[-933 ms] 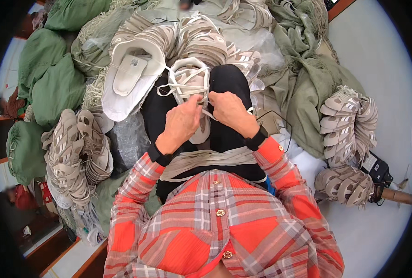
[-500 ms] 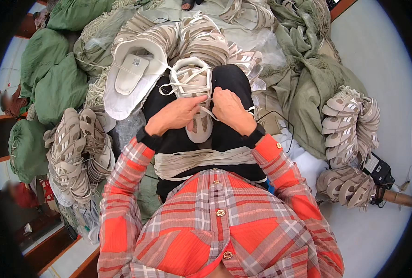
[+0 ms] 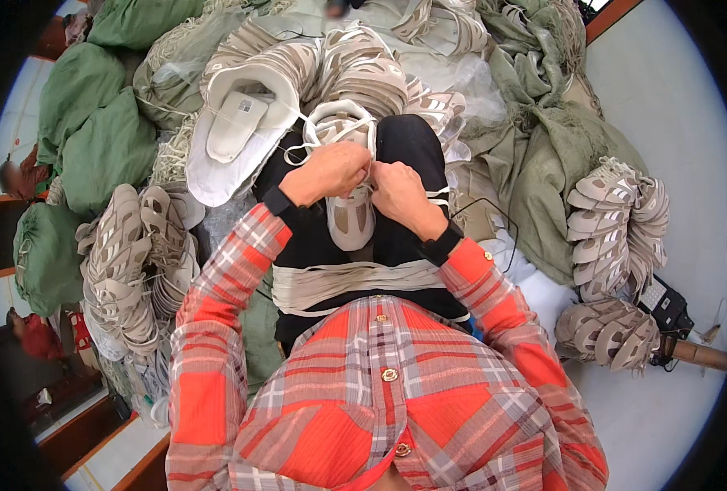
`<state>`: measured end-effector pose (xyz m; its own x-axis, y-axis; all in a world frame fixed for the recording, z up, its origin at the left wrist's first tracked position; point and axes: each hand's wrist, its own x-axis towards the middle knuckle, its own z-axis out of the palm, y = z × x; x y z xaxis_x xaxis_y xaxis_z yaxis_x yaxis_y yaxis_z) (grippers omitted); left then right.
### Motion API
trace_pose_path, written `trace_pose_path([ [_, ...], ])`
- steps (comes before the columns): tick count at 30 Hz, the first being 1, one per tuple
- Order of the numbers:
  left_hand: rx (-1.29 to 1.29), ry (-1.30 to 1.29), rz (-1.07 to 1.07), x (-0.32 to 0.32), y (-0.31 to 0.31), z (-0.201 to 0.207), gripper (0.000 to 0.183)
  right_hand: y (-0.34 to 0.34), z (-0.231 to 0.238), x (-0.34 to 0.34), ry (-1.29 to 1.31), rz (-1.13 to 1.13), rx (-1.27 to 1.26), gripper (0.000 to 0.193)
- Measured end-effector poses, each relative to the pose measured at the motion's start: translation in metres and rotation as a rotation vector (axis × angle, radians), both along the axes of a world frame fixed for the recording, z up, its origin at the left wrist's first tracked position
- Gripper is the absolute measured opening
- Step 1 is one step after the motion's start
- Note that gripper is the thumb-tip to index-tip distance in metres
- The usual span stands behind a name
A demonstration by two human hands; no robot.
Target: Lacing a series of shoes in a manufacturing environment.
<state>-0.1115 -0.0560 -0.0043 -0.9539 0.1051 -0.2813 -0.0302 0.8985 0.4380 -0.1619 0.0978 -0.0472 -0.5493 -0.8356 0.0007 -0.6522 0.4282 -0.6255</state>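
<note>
Between my black-clad knees lies a beige and white sneaker upper (image 3: 351,225), its toe toward me and its collar facing away. My left hand (image 3: 335,172) reaches across its middle, fingers pinched at the right-hand eyelet edge. Against that same edge, my right hand (image 3: 402,195) is closed, its fingertips meeting the left ones. Both seem to grip the cream shoelace, though the fingers mostly hide it. A loose loop of the lace (image 3: 296,154) sticks out left of the collar. Across my lap rests a bundle of cream laces (image 3: 355,286).
Stacked uppers (image 3: 363,74) fan out beyond the knees, beside a large white lining piece (image 3: 237,135). More stacks lie at left (image 3: 118,266) and right (image 3: 613,229). Green sacks (image 3: 106,155) line the left. A black device (image 3: 666,307) sits at far right.
My left hand has moved up and right over the upper, from a pointing pose to a pinch beside the right hand. The right hand has shifted slightly lower.
</note>
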Motion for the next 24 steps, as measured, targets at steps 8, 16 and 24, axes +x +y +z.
trace_pose_path([
  [8, -0.434, 0.295, -0.257, 0.022, 0.0, 0.035, 0.014, 0.028, 0.022, 0.0, 0.123, 0.088, -0.257, 0.009],
  [16, 1.291, -0.48, 0.634, 0.089, -0.03, 0.048, 0.014, 0.013, 0.021, 0.0, 0.169, 0.069, -0.305, 0.016],
  [24, 2.449, 0.005, 0.767, 0.108, -0.011, 0.012, 0.008, 0.022, 0.051, -0.02, -0.021, -0.043, 0.158, 0.025],
])
